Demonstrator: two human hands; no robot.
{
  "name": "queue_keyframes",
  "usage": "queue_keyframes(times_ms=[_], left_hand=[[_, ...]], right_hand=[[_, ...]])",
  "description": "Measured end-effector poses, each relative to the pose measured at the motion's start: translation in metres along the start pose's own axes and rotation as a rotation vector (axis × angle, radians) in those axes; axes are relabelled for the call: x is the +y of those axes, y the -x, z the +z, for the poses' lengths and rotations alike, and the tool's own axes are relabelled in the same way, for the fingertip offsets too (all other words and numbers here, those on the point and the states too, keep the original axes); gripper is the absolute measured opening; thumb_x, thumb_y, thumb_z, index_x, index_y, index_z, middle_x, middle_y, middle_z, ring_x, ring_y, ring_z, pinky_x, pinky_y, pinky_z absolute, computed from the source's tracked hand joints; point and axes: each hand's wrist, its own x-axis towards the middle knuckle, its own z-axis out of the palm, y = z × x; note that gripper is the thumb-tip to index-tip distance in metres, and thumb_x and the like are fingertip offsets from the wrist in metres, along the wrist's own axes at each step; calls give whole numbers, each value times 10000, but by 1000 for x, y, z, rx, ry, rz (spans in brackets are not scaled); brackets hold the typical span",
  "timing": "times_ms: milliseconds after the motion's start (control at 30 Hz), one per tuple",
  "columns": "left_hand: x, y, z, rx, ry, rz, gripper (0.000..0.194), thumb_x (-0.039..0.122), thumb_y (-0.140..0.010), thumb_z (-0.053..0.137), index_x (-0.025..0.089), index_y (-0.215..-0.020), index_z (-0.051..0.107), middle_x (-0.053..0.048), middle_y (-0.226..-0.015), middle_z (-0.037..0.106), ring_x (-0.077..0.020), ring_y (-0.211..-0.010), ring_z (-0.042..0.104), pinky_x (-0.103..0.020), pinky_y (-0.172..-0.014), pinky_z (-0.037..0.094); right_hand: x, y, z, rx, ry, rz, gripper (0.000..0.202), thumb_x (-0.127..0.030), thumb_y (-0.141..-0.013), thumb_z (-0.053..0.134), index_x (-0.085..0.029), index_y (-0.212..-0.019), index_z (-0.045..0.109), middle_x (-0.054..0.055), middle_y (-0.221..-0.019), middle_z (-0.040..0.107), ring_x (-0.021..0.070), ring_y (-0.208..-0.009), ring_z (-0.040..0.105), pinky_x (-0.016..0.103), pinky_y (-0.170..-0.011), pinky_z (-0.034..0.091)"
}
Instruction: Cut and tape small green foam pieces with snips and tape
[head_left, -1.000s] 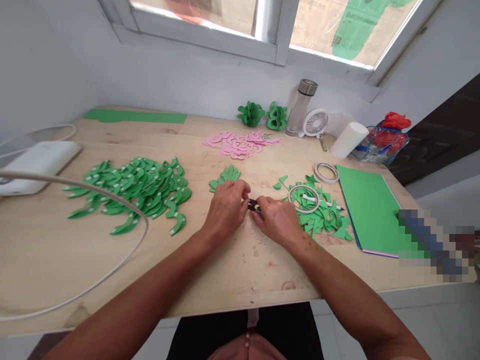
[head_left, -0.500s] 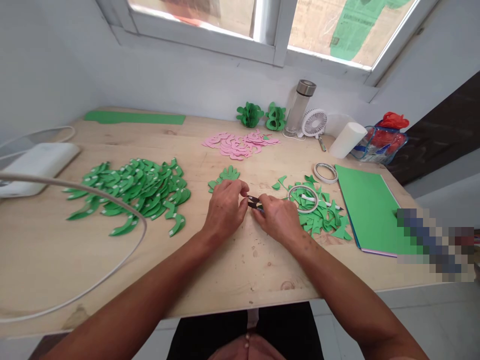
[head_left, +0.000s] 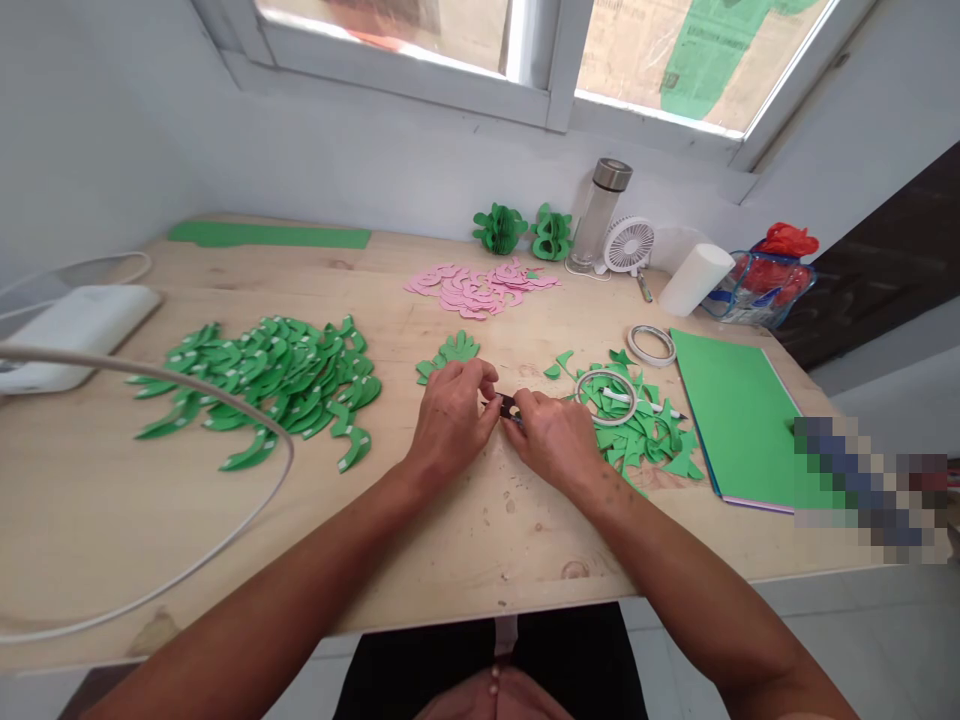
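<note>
Small black snips are in my right hand, with their blades pointing left toward my left hand. Thumb and fingertips of my left hand come together near the blade tips; whatever they pinch is hidden or too small to make out. Just behind my left hand lie a few green scalloped paper shapes. To the right of my right hand is a heap of green paper scraps. A tape roll and a white pen rest on that heap.
On the left sit a pile of curved green paper pieces, a white box and a cable. Pink cutouts, a bottle and a fan are at the back. Green sheets lie right.
The snips have shifted slightly, and their blades look closer together, with the tips nearer my left fingers. Both hands have stayed almost in place.
</note>
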Motion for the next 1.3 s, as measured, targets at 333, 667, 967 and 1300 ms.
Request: queue_keyframes(times_ms=[333, 667, 967, 1300], left_hand=[[4, 0, -2, 13, -23, -22, 212, 78, -754, 513, 207, -916, 468, -26, -769, 629, -238, -871, 573, -377, -796, 415], [5, 1, 2, 35, -38, -34, 226, 76, -747, 503, 212, -926, 482, -32, -757, 622, -245, -871, 576, -394, -798, 417], [5, 0, 0, 13, -19, -42, 213, 96, -755, 499, 215, -931, 479, -32, -776, 625, -245, -875, 575, -384, -787, 421], [6, 1, 1, 7, -29, -44, 227, 100, -745, 513, 215, -937, 477, -29, -768, 629, -249, -874, 577, -391, -790, 411]], right_hand=[[-1, 0, 3, 28, 29, -18, 257, -339, -944, 358, -178, -946, 558, 89, -915, 694, 213, -766, 654, 268, -580, 356], [-3, 1, 4, 47, 41, -8, 252, -302, -946, 349, -172, -916, 562, 88, -877, 693, 206, -739, 653, 261, -560, 335], [-1, 0, 4, 53, 34, -9, 277, -345, -946, 341, -184, -933, 566, 86, -903, 699, 217, -742, 660, 276, -569, 369], [-2, 0, 2, 6, 37, -1, 280, -323, -951, 335, -164, -960, 565, 120, -918, 696, 214, -776, 663, 256, -606, 385]])
